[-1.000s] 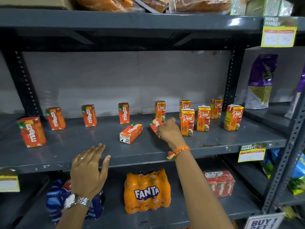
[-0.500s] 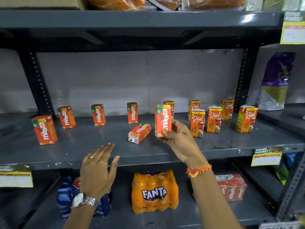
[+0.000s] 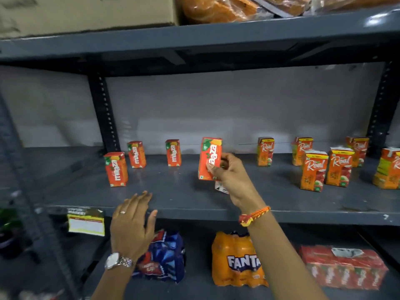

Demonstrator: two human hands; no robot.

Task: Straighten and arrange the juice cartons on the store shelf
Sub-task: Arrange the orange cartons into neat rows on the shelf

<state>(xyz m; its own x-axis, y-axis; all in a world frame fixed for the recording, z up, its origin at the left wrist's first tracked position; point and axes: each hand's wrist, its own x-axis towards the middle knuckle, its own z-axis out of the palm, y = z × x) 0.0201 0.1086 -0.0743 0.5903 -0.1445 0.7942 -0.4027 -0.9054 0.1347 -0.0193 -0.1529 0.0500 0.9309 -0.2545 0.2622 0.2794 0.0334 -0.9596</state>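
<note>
Holding upright orange-red cardboard Maaza carton [image 3: 209, 159] above grey metal shelf [image 3: 173, 191]: right hand [image 3: 232, 178], fingers clasping it. Left hand [image 3: 132, 224] spread, empty. Risk: toppling on uneven set-down.

left hand [image 3: 132, 224]: ring on one finger, silver metal watch at wrist | right hand [image 3: 233, 178]: orange-red-yellow braided thread band at wrist | both forearms bare, no sleeves

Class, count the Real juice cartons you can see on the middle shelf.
6 Real cartons: back row; front pair; one cut by the right edge. More may sit out of frame.
</note>
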